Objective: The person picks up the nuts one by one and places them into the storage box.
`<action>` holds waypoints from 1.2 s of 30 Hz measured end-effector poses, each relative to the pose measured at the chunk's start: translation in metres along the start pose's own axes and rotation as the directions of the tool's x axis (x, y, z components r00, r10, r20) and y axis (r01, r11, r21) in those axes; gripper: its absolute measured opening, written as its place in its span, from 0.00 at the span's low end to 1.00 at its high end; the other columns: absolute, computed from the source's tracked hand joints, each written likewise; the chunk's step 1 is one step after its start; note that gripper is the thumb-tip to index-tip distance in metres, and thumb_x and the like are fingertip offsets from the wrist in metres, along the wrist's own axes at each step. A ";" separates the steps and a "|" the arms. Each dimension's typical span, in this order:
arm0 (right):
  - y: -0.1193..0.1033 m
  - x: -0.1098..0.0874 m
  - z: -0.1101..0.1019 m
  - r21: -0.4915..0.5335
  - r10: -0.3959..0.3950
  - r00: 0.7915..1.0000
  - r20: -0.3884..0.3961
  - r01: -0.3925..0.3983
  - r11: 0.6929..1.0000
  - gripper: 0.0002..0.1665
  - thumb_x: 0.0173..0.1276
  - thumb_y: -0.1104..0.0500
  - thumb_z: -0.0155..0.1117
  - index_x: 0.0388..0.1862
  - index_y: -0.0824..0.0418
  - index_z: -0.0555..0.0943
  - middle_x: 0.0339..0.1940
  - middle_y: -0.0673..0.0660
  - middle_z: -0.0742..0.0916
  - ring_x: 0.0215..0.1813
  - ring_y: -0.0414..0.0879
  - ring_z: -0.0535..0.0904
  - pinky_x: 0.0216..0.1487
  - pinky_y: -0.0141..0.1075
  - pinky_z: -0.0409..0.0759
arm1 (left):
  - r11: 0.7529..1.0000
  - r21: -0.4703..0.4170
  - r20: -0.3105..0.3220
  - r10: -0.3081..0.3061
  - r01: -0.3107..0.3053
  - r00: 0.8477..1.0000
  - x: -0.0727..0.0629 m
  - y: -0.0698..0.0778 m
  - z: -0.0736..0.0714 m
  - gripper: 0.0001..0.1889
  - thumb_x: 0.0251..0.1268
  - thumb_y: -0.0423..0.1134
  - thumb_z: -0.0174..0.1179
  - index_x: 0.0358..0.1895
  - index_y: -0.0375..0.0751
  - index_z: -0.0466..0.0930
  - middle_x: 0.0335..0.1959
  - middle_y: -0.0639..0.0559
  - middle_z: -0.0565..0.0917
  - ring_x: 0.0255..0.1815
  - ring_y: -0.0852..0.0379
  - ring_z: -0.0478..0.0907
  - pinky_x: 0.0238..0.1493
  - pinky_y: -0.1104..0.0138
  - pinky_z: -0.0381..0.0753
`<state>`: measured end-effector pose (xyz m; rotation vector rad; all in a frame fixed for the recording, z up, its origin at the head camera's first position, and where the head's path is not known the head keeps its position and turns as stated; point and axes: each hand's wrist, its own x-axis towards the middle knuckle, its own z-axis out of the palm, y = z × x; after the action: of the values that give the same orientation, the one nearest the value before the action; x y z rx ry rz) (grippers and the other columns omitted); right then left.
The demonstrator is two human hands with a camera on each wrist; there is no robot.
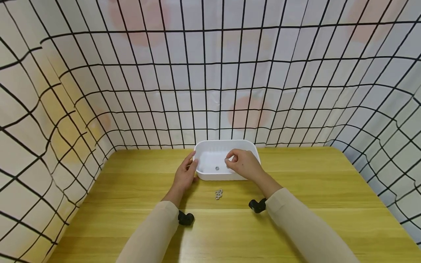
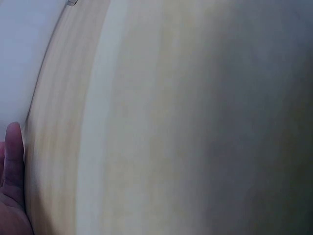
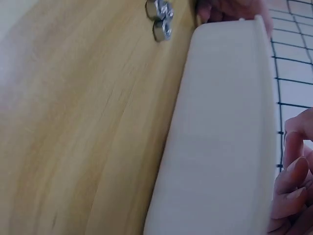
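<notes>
A white plastic tray (image 1: 223, 176) stands on the wooden table near the mesh. My left hand (image 1: 185, 174) grips its left end, fingers against the wall and rim; one finger (image 2: 14, 156) shows beside the tray in the left wrist view. Over the inside of the tray, my right hand (image 1: 245, 163) pinches a small metal nut (image 1: 226, 160) between thumb and fingertips, mostly hidden by them. Another nut (image 1: 217, 168) lies on the tray floor. Several silver nuts (image 1: 218, 194) sit in a cluster on the table before the tray, also seen as nuts (image 3: 161, 19) in the right wrist view.
The wooden table (image 1: 223, 233) spreads around the tray. Black wire mesh (image 1: 213, 76) rises behind it and on both sides, with pale cloth behind. A black wrist camera (image 1: 185, 218) sits at the left cuff, another camera (image 1: 257, 205) at the right.
</notes>
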<state>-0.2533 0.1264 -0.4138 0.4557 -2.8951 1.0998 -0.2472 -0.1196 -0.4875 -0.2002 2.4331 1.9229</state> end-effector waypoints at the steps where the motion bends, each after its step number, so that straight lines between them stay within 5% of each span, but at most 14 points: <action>1: 0.002 0.003 0.001 -0.007 0.001 1.000 0.007 -0.001 1.000 0.10 0.71 0.51 0.67 0.43 0.54 0.86 0.25 0.50 0.85 0.23 0.43 0.74 0.27 0.35 0.71 | 1.000 0.001 -0.002 0.002 -0.002 1.000 0.000 -0.001 0.000 0.24 0.76 0.61 0.54 0.73 0.79 0.67 0.73 0.48 0.72 0.63 0.46 0.76 0.38 0.66 0.87; 9: 0.016 0.018 0.012 -0.026 0.054 0.997 0.051 -0.053 0.998 0.11 0.71 0.51 0.66 0.43 0.57 0.85 0.28 0.52 0.86 0.26 0.43 0.76 0.29 0.34 0.72 | 0.999 0.020 -0.004 0.031 -0.031 1.000 0.000 0.000 0.001 0.23 0.78 0.59 0.52 0.73 0.77 0.68 0.73 0.47 0.73 0.66 0.46 0.76 0.39 0.64 0.86; 36: 0.020 0.017 0.019 0.001 0.089 0.995 0.040 -0.089 0.996 0.15 0.72 0.49 0.66 0.52 0.55 0.84 0.32 0.52 0.87 0.27 0.44 0.77 0.30 0.35 0.75 | 1.000 0.003 -0.012 0.012 -0.012 1.000 -0.002 0.001 0.001 0.23 0.78 0.59 0.53 0.73 0.77 0.67 0.72 0.48 0.74 0.64 0.46 0.76 0.38 0.65 0.86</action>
<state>-0.2733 0.1233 -0.4389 0.3565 -2.9756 1.1190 -0.2457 -0.1180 -0.4866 -0.1983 2.4501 1.9291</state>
